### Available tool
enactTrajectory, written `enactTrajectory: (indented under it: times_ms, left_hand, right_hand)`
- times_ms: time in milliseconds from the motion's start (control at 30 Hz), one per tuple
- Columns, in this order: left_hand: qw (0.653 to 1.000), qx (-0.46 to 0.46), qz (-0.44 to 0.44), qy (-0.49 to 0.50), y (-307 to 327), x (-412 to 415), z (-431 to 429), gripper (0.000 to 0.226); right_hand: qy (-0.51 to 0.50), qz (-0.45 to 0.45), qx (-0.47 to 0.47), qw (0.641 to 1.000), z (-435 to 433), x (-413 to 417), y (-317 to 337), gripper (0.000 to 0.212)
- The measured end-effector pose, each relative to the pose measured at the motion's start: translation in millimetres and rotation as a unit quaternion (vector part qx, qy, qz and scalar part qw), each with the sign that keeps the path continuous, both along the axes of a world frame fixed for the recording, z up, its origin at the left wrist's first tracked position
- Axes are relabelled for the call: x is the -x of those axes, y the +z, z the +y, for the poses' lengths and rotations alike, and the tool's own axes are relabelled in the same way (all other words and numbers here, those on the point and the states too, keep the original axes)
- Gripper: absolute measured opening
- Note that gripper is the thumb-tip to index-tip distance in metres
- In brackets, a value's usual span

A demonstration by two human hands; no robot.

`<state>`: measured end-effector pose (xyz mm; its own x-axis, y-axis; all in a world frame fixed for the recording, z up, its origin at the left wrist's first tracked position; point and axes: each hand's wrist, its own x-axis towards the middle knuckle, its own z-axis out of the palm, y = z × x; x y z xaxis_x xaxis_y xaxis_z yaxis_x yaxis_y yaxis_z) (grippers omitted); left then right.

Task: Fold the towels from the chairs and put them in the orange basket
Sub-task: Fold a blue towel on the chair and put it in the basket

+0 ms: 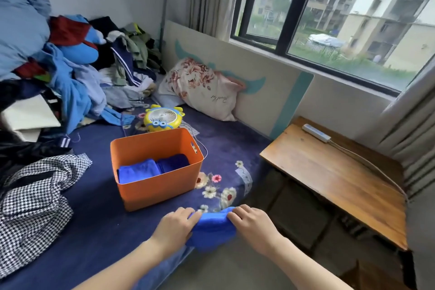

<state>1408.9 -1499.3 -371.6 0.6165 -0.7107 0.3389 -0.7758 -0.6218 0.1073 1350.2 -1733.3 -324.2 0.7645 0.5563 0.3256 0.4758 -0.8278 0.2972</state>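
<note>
- Navy plush blanket (94, 219) covers the bed and serves as the folding surface. Its flowered corner lies just beyond the hands.
- A heap of mixed clothes (77, 73) is banked against the far-left wall, and a black-and-white checked garment (35, 195) sprawls nearer. Both lie well apart from the working spot.
- A wooden table (341, 179) stands beside the bed on the right, with a white power strip (316, 133) on its far end.
- A floral pillow (202, 87) leans on the panel under the window.
- The orange basket (160, 186) sits upright on the blanket just beyond the hands, probably set there so each finished towel is a short reach away. Inside, two folded blue towels (138, 170) lie side by side on the bottom. There looks to be room on top of them.
- A yellow toy-like fan (162, 117) stands just behind the basket.
- The blue towel (213, 231) is at the near edge of the bed, bunched into a compact bundle between the hands. Its lower part seems to hang over the edge.
- The left hand (174, 225) grips the towel's left end with its fingers curled over the cloth.
- The right hand (254, 226) does the same at the right end. Holding both ends likely keeps the layers square for a last fold or for the lift into the basket.
</note>
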Motion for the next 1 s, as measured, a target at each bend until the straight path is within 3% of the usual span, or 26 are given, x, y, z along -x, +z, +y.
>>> enactTrajectory:
  times_ms: [67, 167, 233, 433, 667, 833, 1000]
  left_hand:
    - [1.0, -0.015, 0.014, 0.014, -5, -10, -21, 0.044]
    - [0.997, -0.029, 0.05, 0.049, -16, -35, -58, 0.079]
    - [0.993, -0.028, 0.074, 0.084, -12, -51, -79, 0.085]
    - [0.973, -0.048, 0.131, 0.182, -4, -84, -127, 0.088]
    - [0.953, -0.03, 0.114, 0.28, 16, -99, -117, 0.081]
    - [0.937, -0.046, 0.071, 0.338, 30, -142, -73, 0.083]
    - [0.933, -0.051, 0.058, 0.35, 32, -207, -31, 0.08]
  right_hand:
    - [0.014, 0.0, 0.012, 1.0, -21, -21, -2, 0.017]
    - [0.05, -0.007, 0.005, 0.999, -56, -57, -7, 0.016]
    - [0.064, 0.015, -0.004, 0.998, -78, -82, -8, 0.029]
    - [0.096, 0.071, -0.017, 0.993, -121, -153, -11, 0.044]
    - [0.219, 0.084, -0.058, 0.97, -108, -231, -7, 0.052]
    - [0.269, 0.084, -0.104, 0.954, -63, -288, -9, 0.03]
    - [0.268, 0.085, -0.11, 0.953, -17, -355, -11, 0.024]
